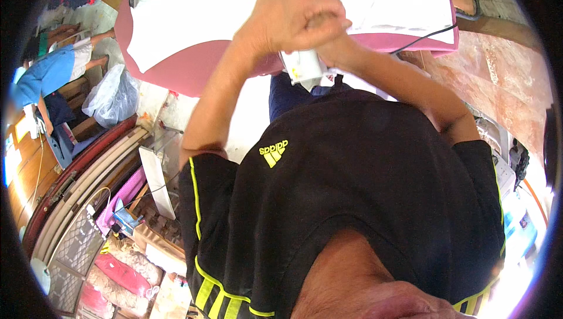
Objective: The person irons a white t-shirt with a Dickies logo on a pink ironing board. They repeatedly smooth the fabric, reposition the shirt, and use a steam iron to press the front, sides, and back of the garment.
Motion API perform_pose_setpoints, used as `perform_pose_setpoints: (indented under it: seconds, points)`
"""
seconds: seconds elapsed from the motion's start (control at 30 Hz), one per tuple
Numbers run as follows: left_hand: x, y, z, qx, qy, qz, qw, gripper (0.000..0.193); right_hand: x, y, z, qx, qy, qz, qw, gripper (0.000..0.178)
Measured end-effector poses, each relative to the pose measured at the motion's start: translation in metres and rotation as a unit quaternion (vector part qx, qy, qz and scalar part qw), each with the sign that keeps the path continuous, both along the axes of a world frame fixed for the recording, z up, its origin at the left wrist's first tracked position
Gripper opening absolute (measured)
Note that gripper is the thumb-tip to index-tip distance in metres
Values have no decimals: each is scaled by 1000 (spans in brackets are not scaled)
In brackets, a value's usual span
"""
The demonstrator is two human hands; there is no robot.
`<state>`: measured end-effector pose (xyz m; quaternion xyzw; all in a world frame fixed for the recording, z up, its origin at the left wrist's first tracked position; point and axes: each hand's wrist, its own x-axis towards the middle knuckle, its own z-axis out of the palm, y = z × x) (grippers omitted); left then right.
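Both my hands are together over the near edge of a pink padded board (170, 64). A white garment (387, 2) with a coloured print lies spread over that board. My left hand (299, 11) is on top, its fingers curled over and closed. My right hand (333, 48) is mostly hidden under it, and its fingers do not show. Just below the hands is a white object (306, 68) with a yellow mark. Its kind, and which hand holds it, cannot be made out.
A black cord (425, 38) crosses the board's right corner. On the left, a person in a blue shirt (50, 75) is near a clear plastic bag (112, 96). Below are stacked long curved-looking boards (88, 184), a grey plastic crate (73, 243) and rolled fabrics (126, 275).
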<state>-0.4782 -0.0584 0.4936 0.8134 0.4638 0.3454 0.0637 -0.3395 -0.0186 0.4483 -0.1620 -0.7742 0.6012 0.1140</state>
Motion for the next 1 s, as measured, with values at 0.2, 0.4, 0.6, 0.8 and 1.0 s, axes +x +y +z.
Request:
perform_pose_setpoints:
  seconds: [0.2,0.4,0.6,0.8,1.0]
  points:
    - [17,8,3,5,-60,13,998,13,3,-1,4,48,12,-86,995,11]
    - [-34,116,-17,72,-28,5,997,24,-27,114,-10,57,97,-39,993,7]
    - [-59,186,-2,298,-94,207,927,29,-77,282,-35,838,-79,-189,506,25]
    - [-71,124,-117,-21,88,391,916,68,-51,322,47,347,-156,-215,899,47]
    - [-63,131,-121,-47,204,422,882,72,46,368,15,894,-176,-97,400,51]
